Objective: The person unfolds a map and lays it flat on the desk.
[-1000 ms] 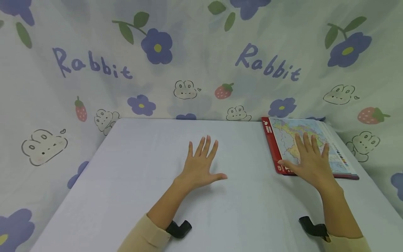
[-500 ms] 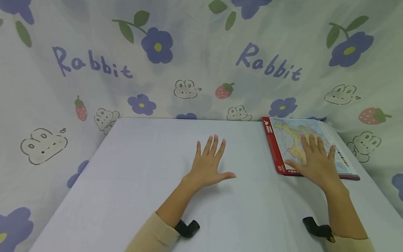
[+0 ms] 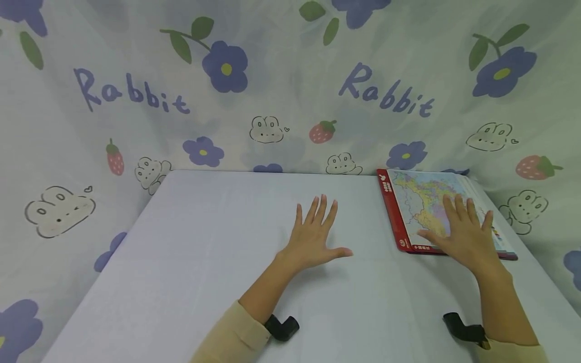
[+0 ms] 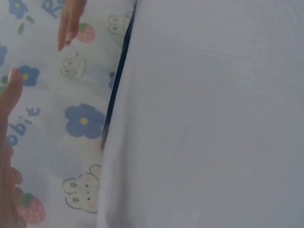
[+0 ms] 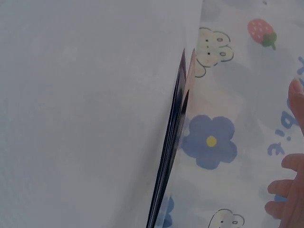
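Note:
My left hand [image 3: 309, 243] is held above the white tabletop with its fingers straight and spread and the thumb pointing right. It holds nothing. To its right, my right hand [image 3: 469, 244] is also spread, in front of a flat map [image 3: 413, 201] with a red left border. The hand covers part of the map's lower right. In the right wrist view, the thin dark edges of the map stack [image 5: 167, 156] stand apart from my right hand [image 5: 295, 190]. In the left wrist view, part of my left hand [image 4: 8, 161] shows at the left edge.
The white table [image 3: 204, 227] reaches back to a hanging cloth [image 3: 290, 70] printed with flowers, rabbits, strawberries and lettering. The map lies at the table's back right corner, with another flat layer under it. Black curved pieces [image 3: 282, 328] sit at both wrists beside beige sleeves [image 3: 233, 335].
Both hands have drifted to the right, staying spread and raised. More of the map's left part shows now. The map has not moved.

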The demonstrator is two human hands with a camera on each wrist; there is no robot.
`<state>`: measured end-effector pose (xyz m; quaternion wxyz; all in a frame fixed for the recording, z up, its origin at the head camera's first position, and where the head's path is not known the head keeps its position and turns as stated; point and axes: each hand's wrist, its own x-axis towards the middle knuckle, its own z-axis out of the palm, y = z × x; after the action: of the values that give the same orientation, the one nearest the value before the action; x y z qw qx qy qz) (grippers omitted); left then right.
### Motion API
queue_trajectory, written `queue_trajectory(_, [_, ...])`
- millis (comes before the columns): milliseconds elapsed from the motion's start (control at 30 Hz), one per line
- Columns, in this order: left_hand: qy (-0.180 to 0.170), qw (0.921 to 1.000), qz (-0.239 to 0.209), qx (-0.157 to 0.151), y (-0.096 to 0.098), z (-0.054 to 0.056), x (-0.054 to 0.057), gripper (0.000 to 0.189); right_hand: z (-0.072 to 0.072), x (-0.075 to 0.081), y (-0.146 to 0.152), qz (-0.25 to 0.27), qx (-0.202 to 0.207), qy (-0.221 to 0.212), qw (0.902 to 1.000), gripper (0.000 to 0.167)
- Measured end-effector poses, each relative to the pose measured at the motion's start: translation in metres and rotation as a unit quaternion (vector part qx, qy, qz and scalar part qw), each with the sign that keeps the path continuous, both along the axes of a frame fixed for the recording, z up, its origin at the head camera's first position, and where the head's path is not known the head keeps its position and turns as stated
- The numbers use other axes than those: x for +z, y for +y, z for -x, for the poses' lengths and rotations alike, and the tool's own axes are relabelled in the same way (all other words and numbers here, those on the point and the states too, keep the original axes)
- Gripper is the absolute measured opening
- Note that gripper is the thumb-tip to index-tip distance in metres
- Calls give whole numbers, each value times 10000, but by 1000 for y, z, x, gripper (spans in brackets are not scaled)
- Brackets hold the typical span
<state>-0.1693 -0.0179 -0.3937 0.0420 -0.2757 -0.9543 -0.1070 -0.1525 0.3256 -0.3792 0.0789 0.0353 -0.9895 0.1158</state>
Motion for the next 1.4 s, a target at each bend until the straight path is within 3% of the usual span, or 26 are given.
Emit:
queue_trajectory(300, [-214,9997,-114,-80,17,2,-4,107,2,-3,9,74,-28,75,9999,101])
queue_trajectory(900, [164,9989,-10,-447,50,15,-14,107,1,-11,39,110,-150,76,9998,102])
queue_trajectory(1133, [304,9970,-346,-627,61,24,-24,104,1,-16,49,199,-243,-13,9995,103])
queue_trajectory(1233, [242,9971,-355,-631,68,26,-27,104,4,-20,55,333,-192,-43,9993,102])
queue_trajectory(1400, [-25,9971,-417,-630,80,26,-32,104,9,-25,65,973,23,-121,9952,98])
